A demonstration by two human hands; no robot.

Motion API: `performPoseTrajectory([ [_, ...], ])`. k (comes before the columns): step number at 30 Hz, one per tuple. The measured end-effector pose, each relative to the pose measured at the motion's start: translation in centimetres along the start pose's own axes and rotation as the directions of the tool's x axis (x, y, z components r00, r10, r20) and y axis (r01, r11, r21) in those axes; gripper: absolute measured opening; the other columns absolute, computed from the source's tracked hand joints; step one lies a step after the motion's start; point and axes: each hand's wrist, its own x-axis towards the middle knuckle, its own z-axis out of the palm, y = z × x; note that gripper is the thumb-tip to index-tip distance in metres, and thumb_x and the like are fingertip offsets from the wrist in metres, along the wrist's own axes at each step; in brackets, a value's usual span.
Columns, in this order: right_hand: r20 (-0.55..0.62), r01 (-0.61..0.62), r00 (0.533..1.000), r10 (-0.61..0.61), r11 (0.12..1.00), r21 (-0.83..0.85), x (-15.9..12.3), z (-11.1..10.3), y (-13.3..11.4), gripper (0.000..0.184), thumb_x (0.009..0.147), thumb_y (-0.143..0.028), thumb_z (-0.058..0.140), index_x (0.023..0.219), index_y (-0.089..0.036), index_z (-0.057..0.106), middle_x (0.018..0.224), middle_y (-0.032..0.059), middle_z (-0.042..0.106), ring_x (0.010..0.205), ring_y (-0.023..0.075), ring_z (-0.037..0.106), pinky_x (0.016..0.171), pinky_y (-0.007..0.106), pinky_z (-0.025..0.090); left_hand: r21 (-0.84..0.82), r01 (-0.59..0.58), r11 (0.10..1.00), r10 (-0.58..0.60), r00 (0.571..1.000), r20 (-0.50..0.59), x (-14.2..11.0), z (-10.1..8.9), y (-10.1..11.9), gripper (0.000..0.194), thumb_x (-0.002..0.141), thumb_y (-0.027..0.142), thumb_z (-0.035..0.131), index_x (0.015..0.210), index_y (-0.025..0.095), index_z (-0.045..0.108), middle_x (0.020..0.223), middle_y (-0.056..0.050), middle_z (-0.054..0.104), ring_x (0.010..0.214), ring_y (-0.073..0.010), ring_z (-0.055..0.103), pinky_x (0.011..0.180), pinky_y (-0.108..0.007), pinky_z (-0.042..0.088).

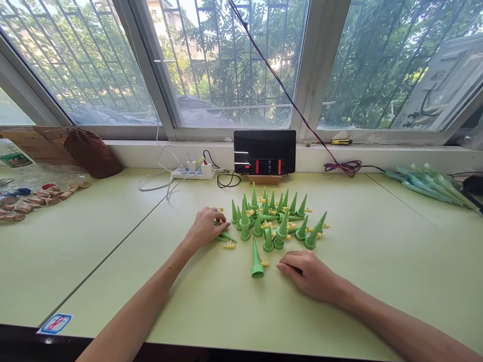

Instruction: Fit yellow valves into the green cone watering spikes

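Observation:
My left hand (207,229) is at the left side of a group of green plastic cones. Its fingers and thumb are curled round a green cone (218,221), mostly hidden by the fingers. More green cones (228,236) lie flat under and beside that hand, next to a loose yellow T-shaped valve (229,246). My right hand (307,274) rests on the table with its fingers folded in, and nothing shows in them. Between the hands one green cone (257,261) lies tip away, its hollow threaded end towards me, with a yellow valve (265,264) on its side.
Several green cones (282,231) with yellow valves stand or lie in a cluster on the pale table (211,301). Behind are a phone (268,167) before a dark tablet (264,143), and a power strip (194,173). Teal plastic pieces (426,183) lie right; a brown bag (88,151) stands left.

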Motion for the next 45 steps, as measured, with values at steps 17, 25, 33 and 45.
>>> performPoseTrajectory([
  [17,0.004,0.002,1.0,-0.002,1.0,0.012,0.0,0.1,0.2,0.047,0.109,-0.038,0.038,0.077,-0.018,0.066,0.073,0.0063,0.068,0.063,0.0171,0.059,0.062,0.029,0.043,-0.049,-0.051,0.997,0.042,0.984,-0.172,0.0,0.0,0.5,0.019,0.084,0.029,0.057,0.07,0.021,0.065,0.077,-0.007,0.065,0.08,-0.0238,0.059,0.076,-0.035,0.048],
  [25,0.004,-0.003,1.0,0.003,0.999,0.033,0.0,0.2,0.3,0.041,0.107,-0.033,0.041,0.078,-0.018,0.065,0.076,0.0068,0.07,0.066,0.0179,0.062,0.064,0.029,0.044,-0.15,-0.096,0.984,-0.001,0.841,-0.541,-1.5,-1.3,4.2,0.018,0.096,0.033,0.051,0.084,0.021,0.057,0.066,0.001,0.059,0.059,-0.0133,0.051,0.063,-0.026,0.046],
  [33,-0.1,-0.003,0.995,0.013,0.995,0.104,0.1,0.3,0.1,0.027,0.105,-0.028,0.046,0.092,-0.018,0.068,0.083,0.0061,0.071,0.074,0.019,0.064,0.07,0.029,0.048,-0.192,-0.6,0.776,0.448,0.74,-0.502,-4.6,1.3,8.9,0.011,0.096,0.014,0.054,0.087,0.02,0.055,0.065,0.003,0.057,0.055,-0.0097,0.051,0.055,-0.021,0.043],
  [45,-0.189,0.004,0.982,0.032,0.983,0.186,0.1,0.7,-0.1,0.017,0.101,-0.024,0.055,0.113,-0.02,0.066,0.087,0.0034,0.071,0.07,0.0172,0.062,0.067,0.028,0.051,-0.351,-0.633,0.69,0.578,0.774,-0.259,-6.0,3.3,10.1,0.011,0.099,0.011,0.052,0.098,0.016,0.062,0.082,-0.005,0.067,0.071,-0.0131,0.06,0.066,-0.021,0.048],
])
